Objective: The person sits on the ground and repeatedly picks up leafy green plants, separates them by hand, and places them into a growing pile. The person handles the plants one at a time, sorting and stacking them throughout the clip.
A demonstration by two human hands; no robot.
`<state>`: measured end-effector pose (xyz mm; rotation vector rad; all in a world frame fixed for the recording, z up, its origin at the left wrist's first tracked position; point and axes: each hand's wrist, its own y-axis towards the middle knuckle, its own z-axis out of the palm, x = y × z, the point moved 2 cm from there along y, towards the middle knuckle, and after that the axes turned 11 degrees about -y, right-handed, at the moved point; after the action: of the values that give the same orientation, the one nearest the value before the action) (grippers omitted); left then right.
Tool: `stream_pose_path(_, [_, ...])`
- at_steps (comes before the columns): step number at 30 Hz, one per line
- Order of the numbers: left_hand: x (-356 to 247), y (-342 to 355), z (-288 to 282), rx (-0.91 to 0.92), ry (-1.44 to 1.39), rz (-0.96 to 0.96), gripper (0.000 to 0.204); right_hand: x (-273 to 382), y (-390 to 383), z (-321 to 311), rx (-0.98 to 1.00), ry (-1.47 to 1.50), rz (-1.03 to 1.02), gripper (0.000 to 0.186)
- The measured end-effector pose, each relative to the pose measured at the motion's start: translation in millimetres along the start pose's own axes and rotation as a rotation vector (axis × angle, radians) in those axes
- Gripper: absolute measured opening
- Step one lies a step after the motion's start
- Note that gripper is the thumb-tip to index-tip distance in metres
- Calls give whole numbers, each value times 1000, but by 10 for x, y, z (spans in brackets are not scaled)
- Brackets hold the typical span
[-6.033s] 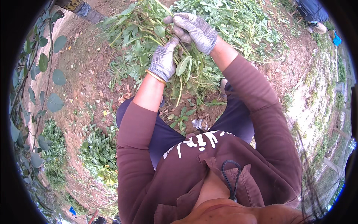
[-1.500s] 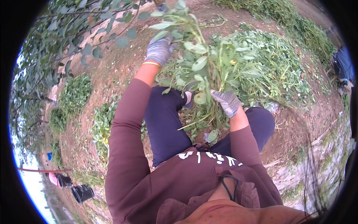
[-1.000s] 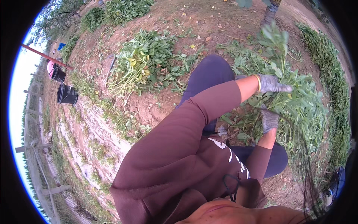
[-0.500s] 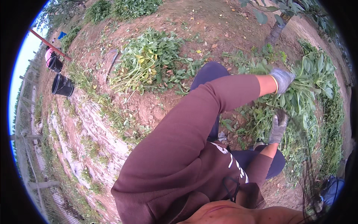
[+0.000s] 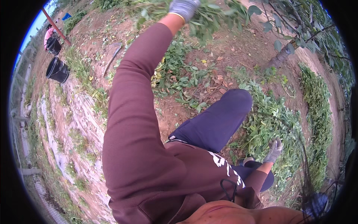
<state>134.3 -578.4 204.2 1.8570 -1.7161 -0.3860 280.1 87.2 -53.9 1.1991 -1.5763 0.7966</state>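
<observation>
The leafy bunch [image 5: 214, 18], at the far middle near the left pile [image 5: 177, 59], is best held level and gathered by the left hand [image 5: 184, 8], whose fingers' grip I cannot tell, while the right hand [image 5: 274, 150], fingers loosely apart, hangs by the right pile [image 5: 261, 128].

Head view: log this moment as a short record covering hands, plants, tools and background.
Left hand: gloved, reaching forward, gripping a leafy green bundle
Right hand: gloved, fingers loosely curled, nothing visible in it
Nearest to right hand: plant pile
Tool: curved tool, possibly a sickle, lying on the ground
Containers: two black buckets, far left
Background: person in pink near the farther bucket; tree trunk, upper right
</observation>
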Motion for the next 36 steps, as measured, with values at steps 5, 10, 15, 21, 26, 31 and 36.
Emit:
stream_pose_path(5, [1350,-286,-148,-204,294,-77,16,17,-2,111,29,39,31,32])
stream_pose_path(10, [2003,-1222,819,235,231,-350,30,45,-30,191,54,-114,52,34])
stream_pose_path(15, [1504,-3321,2556,886,-93,-992,52,-90,-60,-46,158,-92,89,29])
stream_pose_path(21, [1038,-3308,2560,875,-91,-838,48,-104,-221,-453,51,-162,185,34])
stream_pose_path(26, [938,-2872,2043,766,38,-804,60,256,-430,-218,-20,-272,222,36])
stream_pose_path(31, [-55,-2640,1480,236,-234,-516,75,-8,-530,-178,4,-258,287,32])
stream_pose_path(36, [-1226,-2254,857,-214,-1065,-161,48,-190,-656,-12,302,-560,431,33])
